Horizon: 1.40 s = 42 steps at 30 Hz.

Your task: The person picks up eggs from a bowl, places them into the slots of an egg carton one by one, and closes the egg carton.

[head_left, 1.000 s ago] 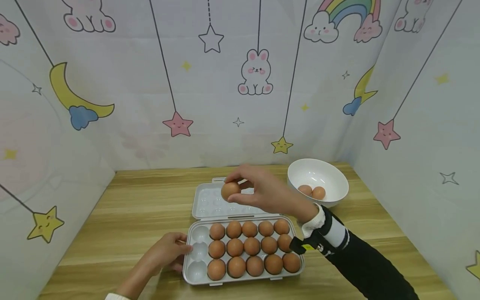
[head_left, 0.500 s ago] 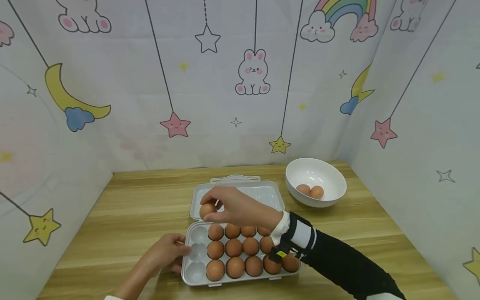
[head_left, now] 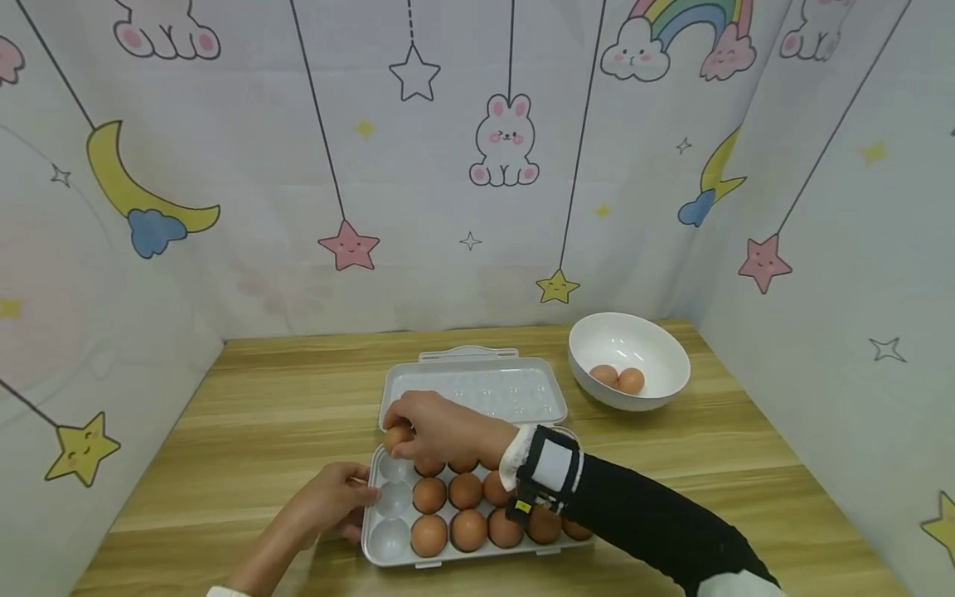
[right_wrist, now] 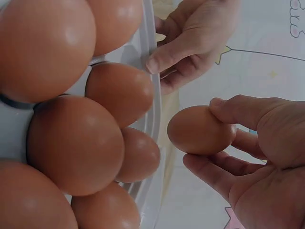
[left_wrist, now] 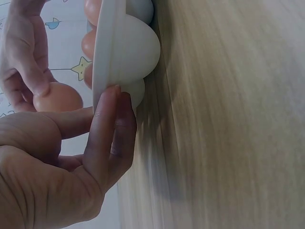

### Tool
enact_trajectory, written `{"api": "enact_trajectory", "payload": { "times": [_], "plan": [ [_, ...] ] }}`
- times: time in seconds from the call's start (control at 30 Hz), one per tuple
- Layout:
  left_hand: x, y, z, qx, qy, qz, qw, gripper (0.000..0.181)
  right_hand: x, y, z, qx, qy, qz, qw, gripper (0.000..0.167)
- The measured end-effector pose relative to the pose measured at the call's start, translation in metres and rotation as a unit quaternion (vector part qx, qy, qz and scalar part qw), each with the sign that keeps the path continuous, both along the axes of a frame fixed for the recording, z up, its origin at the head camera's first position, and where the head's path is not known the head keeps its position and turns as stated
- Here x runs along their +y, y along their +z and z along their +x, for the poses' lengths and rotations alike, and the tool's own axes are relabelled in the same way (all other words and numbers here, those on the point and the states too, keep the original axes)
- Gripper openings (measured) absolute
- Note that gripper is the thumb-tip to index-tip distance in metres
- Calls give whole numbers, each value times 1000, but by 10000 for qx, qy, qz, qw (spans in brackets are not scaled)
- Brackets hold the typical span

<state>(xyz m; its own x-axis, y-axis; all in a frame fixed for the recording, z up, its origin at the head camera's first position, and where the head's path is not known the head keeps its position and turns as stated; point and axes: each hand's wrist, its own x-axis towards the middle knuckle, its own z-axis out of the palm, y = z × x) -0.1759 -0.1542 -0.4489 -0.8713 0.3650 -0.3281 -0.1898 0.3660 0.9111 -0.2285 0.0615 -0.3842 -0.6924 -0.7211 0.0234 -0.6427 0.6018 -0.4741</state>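
Note:
My right hand [head_left: 440,427] pinches a brown egg [right_wrist: 198,130] between thumb and fingers, just above the back left cup of a white egg tray [head_left: 391,543]. In the right wrist view the egg is clear of the tray. Several brown eggs [head_left: 468,531] sit in rows in the tray, and the cups of its left column hold none. My left hand [head_left: 332,502] grips the tray's left edge, thumb on the rim and fingers against the underside in the left wrist view. The right hand and forearm hide part of the back and right eggs.
The tray's clear lid [head_left: 515,390] lies folded back behind it. A white bowl [head_left: 649,348] with two brown eggs [head_left: 631,381] stands at the back right of the wooden table [head_left: 291,406]. Patterned cloth walls [head_left: 433,182] enclose the back and sides.
My right hand has carried the egg left and down from above the lid to over the tray's back left corner. The left hand has stayed on the tray's edge.

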Motion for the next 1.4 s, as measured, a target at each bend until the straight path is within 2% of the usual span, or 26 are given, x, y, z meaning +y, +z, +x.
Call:
{"api": "enact_trajectory", "payload": {
  "times": [0.2, 0.37, 0.8, 0.87, 0.97, 1.13, 1.27, 1.4],
  "plan": [
    [0, 2, -1, -45, 42, 14, 10000, 32, -11, -10, -3, 309, 104, 391, 9987, 27],
    [1, 3, -1, -82, 14, 46, 10000, 33, -16, -21, -4, 424, 28, 572, 9975, 29],
    [1, -1, -1, -146, 18, 118, 9998, 31, -20, -31, -4, 151, -13, 693, 9975, 16],
    [0, -2, -1, -136, 16, 140, 9998, 31, -21, -31, -3, 76, -6, 638, 9979, 10],
    [1, -2, -1, -131, 45, 128, 9998, 30, -21, -31, -2, -9, 21, 524, 9986, 13],
    [2, -1, -1, -112, 99, 61, 9999, 30, -20, -30, -1, 27, -68, 442, 9990, 7],
    [2, -1, -1, -100, 105, 20, 9999, 29, -19, -26, 1, 161, -123, 502, 9985, 20],
    [1, -1, -1, -96, 65, 16, 9999, 29, -15, -12, 5, 405, -136, 670, 9968, 29]
  ]
}}
